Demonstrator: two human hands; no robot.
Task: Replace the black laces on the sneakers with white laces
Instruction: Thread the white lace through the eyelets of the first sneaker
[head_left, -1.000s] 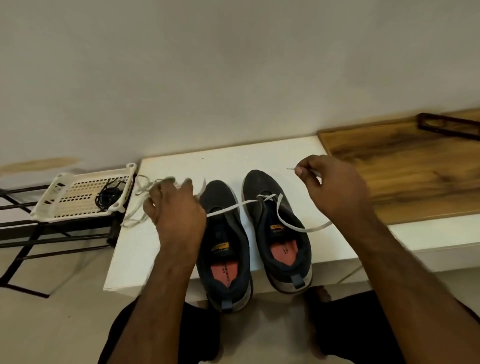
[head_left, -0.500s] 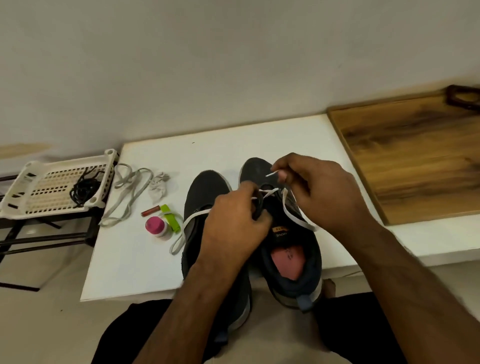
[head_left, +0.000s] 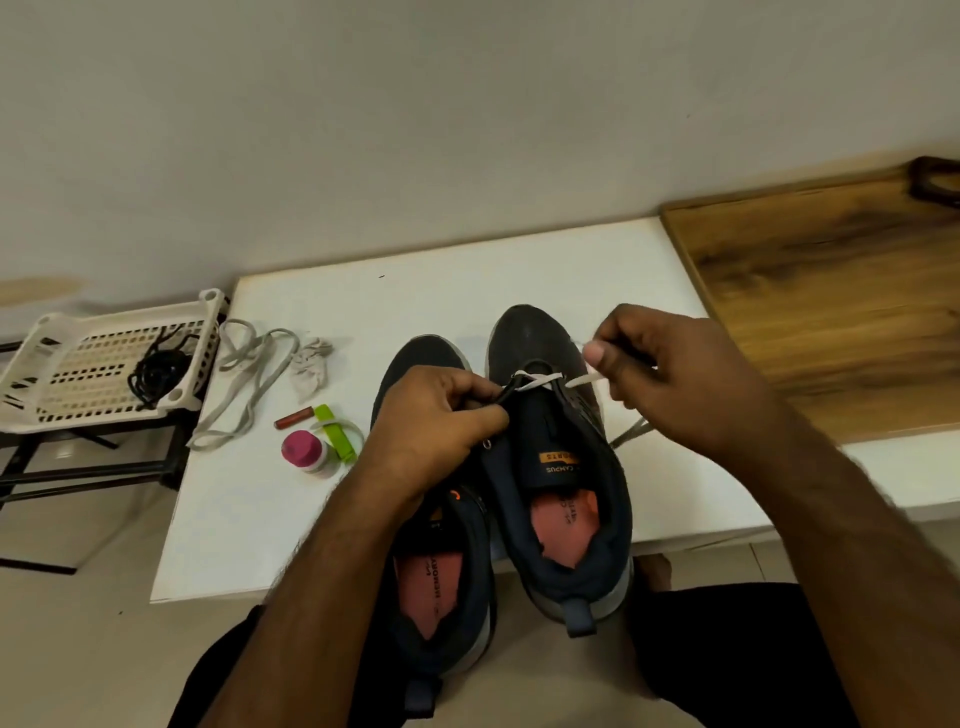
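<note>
Left hand (head_left: 441, 415) has shifted onto the right dark mesh sneaker's (head_left: 558, 467) eyelet edge, gripping it.
Right hand (head_left: 670, 379) pinches the flat white lace (head_left: 540, 380), through only the toe-end eyelets; black laces (head_left: 156, 371) lie in the white slotted basket (head_left: 62, 384) off the worktop's (head_left: 322, 519) left edge; left sneaker (head_left: 441, 561) seems unlaced.

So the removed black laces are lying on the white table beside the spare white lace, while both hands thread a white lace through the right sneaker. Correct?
Not quite. The head view shows the black laces bundled in the white plastic basket left of the white table, not on it. The rest holds: the spare white lace lies on the table, and the left hand and right hand work a white lace through the right sneaker.
</note>
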